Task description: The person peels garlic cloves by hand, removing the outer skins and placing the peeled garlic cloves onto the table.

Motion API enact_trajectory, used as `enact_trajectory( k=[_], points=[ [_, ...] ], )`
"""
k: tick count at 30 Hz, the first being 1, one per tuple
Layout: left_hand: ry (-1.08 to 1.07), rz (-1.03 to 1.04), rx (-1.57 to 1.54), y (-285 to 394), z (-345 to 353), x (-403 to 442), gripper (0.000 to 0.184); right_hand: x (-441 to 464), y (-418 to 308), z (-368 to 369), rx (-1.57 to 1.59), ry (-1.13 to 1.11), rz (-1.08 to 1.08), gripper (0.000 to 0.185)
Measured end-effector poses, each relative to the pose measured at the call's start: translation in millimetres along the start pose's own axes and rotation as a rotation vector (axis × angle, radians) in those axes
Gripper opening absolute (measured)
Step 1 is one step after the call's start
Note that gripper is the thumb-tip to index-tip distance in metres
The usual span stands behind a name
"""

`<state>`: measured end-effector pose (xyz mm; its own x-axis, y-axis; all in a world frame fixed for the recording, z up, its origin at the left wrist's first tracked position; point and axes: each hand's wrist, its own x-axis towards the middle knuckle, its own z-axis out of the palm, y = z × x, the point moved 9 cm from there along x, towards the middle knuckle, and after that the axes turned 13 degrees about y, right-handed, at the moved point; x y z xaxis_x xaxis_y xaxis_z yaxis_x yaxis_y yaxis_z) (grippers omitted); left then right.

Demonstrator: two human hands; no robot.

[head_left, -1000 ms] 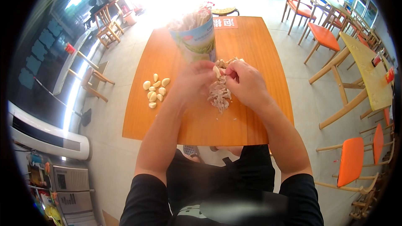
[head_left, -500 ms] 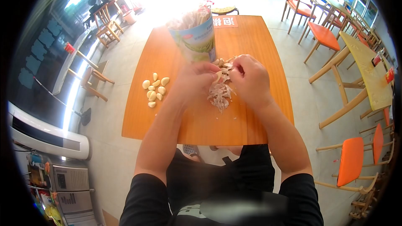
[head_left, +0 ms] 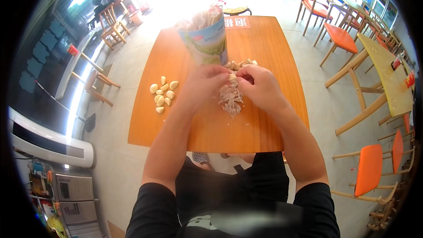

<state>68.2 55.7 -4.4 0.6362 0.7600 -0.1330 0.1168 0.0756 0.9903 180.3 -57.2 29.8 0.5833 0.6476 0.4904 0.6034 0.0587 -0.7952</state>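
Note:
Between the fingertips of both hands is a pale garlic clove [head_left: 232,77]. My left hand [head_left: 206,83] pinches it from the left, and my right hand [head_left: 259,84] has thumb and forefinger closed at its right side. Directly below lies a heap of papery garlic skins [head_left: 231,101]. Unpeeled garlic cloves [head_left: 243,63] are piled just beyond my fingers, partly covered by them. To the left, several peeled garlic cloves [head_left: 161,95] form a loose group on the wooden table [head_left: 207,128].
A tall blue and green printed tub [head_left: 203,39] filled with pale, wrapped-looking sticks stands behind my left hand. A red-and-white sign [head_left: 237,22] lies at the table's far end. Chairs with orange seats [head_left: 340,38] and a yellow table [head_left: 387,75] stand on the right.
My right hand has moved left and down, bringing its fingertips against the clove beside my left hand. More of the unpeeled cloves shows now. The peeled group has not moved.

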Motion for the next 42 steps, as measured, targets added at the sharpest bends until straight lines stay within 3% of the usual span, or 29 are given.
enact_trajectory(
  k=[15,21,23,28,30,36,42],
  points=[
    [0.0,0.085,0.12,0,1,0,0.014,-1,-8,0,-0.055,-0.005,-0.12,0.012],
    [-0.056,0.059,0.07,4,-1,-2,0.015,1,0,0,0.052,-0.004,-0.013,0.012],
    [-0.171,0.041,0.077,6,4,-6,0.015,2,2,-1,0.058,0.009,-0.001,0.012],
    [-0.104,0.06,0.072,9,-2,-5,0.015,0,1,1,-0.015,-0.029,-0.051,0.011],
    [-0.08,0.071,0.106,9,-6,-3,0.015,-4,2,8,-0.004,-0.143,0.002,0.012],
    [-0.025,0.109,0.084,4,-11,4,0.017,-1,-1,7,0.098,-0.081,-0.042,0.013],
    [-0.074,0.178,0.192,7,-4,2,0.015,-4,-6,8,0.0,-0.078,-0.083,0.013]
  ],
)
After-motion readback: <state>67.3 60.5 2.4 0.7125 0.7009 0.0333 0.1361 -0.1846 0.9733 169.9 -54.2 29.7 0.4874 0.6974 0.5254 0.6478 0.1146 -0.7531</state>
